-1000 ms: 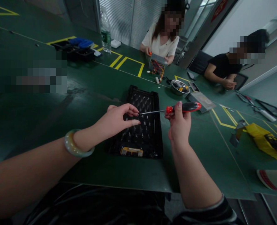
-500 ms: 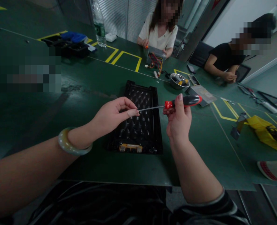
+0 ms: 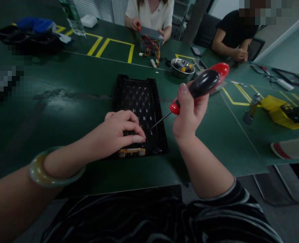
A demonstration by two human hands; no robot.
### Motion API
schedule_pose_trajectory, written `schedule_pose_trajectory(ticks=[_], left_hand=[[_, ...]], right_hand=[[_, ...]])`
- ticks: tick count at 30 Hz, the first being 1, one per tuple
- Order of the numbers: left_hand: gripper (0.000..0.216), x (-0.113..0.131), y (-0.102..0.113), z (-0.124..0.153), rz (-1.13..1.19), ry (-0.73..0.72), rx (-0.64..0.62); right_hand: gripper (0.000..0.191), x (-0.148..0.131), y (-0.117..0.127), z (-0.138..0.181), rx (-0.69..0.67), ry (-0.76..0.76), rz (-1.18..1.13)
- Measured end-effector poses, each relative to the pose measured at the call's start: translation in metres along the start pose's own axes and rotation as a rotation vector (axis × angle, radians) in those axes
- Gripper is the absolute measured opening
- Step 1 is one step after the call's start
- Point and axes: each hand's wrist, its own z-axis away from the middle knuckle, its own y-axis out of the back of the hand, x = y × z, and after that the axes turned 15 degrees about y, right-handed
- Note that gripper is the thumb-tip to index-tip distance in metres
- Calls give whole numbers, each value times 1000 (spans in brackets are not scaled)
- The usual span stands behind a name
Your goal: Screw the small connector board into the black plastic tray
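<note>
My right hand (image 3: 188,109) is wrapped round the red and black handle of a screwdriver (image 3: 206,82), thumb along the handle. Its thin shaft slants down to the left, the tip over a black plastic panel (image 3: 136,96). The panel lies flat on the green table, with raised edges and a patterned inside. My left hand (image 3: 122,131) is over the panel's near part, thumb and fingers pinched together; anything between them is too small to make out. Just below those fingertips, a small orange-brown circuit board (image 3: 132,153) with a white connector sits at the panel's near edge.
Beyond the panel stand a metal bowl (image 3: 182,75) of small parts and a box with coloured wires (image 3: 151,38), held by a person across the table. A bottle (image 3: 73,18) and black trays (image 3: 25,35) are at far left. A yellow bag (image 3: 278,109) lies right.
My left fingers have come away from the screwdriver's tip and moved down near the circuit board. The screwdriver has tilted, handle up and tip down. The view has shifted too.
</note>
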Motion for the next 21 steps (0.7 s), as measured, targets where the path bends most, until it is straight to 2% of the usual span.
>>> schedule_pose_trajectory(ticks=[2, 4, 10, 16, 21], left_hand=[[22, 3, -5, 2, -60, -22, -81], [23, 7, -9, 4, -99, -16, -111], [30, 12, -14, 2, -143, 63, -81], [28, 10, -18, -4, -206, 98, -109], [30, 9, -18, -7, -217, 109, -124]], right_hand=[[30, -4, 3, 3, -125, 55, 72], [30, -9, 5, 6, -232, 96, 119], [31, -19, 8, 7, -467, 95, 164], [26, -16, 6, 5, -478, 219, 229], [29, -14, 6, 4, -526, 173, 295]])
